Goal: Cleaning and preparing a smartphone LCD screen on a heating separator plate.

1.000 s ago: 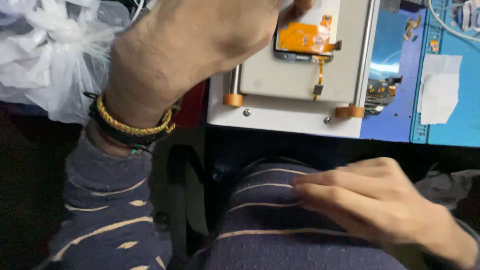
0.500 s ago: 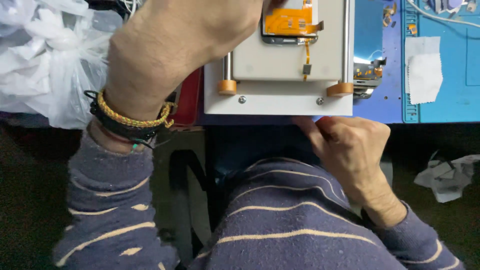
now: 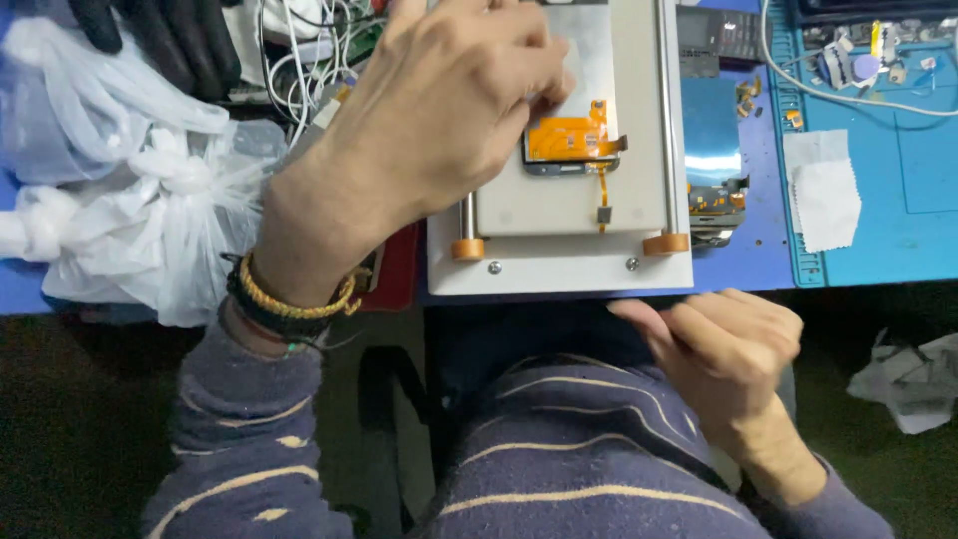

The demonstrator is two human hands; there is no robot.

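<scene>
My left hand point(image 3: 429, 120) reaches over a pale metal plate machine point(image 3: 559, 269) and presses its fingers on a phone screen part point(image 3: 571, 140) with an orange flex ribbon that lies on the plate. A braided bracelet and dark band circle that wrist. My right hand point(image 3: 723, 349) hovers below the machine's front edge, above my striped lap, with the fingers curled in and nothing seen in them.
Knotted white plastic bags point(image 3: 130, 200) lie at the left. A blue work mat point(image 3: 878, 170) at the right carries a white wipe point(image 3: 823, 200), small phone parts point(image 3: 714, 195) and a white cable point(image 3: 828, 95). Crumpled paper point(image 3: 913, 379) lies on the floor at the right.
My right hand has drawn back from my lap towards the machine's front edge and curled its fingers. The view has shifted so the plate and screen part sit lower in frame.
</scene>
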